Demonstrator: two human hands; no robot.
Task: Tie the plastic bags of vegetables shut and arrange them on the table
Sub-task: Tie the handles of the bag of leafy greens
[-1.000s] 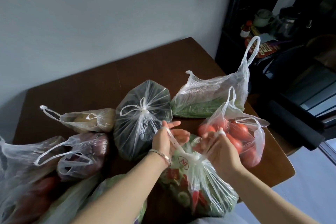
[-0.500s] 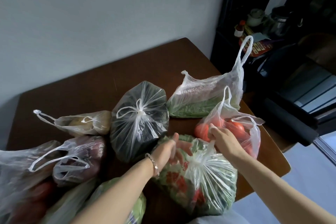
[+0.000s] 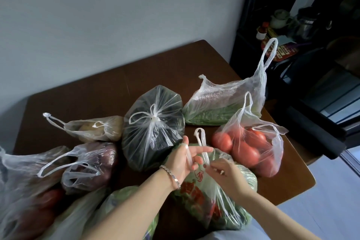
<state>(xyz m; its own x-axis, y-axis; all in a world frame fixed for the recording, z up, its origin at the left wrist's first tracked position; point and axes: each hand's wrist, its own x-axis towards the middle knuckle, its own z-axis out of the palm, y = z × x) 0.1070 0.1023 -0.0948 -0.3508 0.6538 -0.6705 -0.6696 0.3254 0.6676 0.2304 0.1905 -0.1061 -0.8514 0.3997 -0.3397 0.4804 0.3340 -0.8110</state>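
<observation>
Bags of vegetables (image 3: 153,122) are crowding a dark wooden table (image 3: 175,68), the thin, crinkled, red-printed bag of greens (image 3: 194,197) lying at its near edge, directly beneath both hands and not yet knotted. Left hand (image 3: 183,161) is holding one twisted handle strip (image 3: 188,154), hooked over the thumb and running across the palm; right hand (image 3: 224,171) is pinching the other handle loop (image 3: 201,140), which is standing upright between them, nearer the right.

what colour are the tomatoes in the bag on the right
The tomatoes are red, head view.
</observation>
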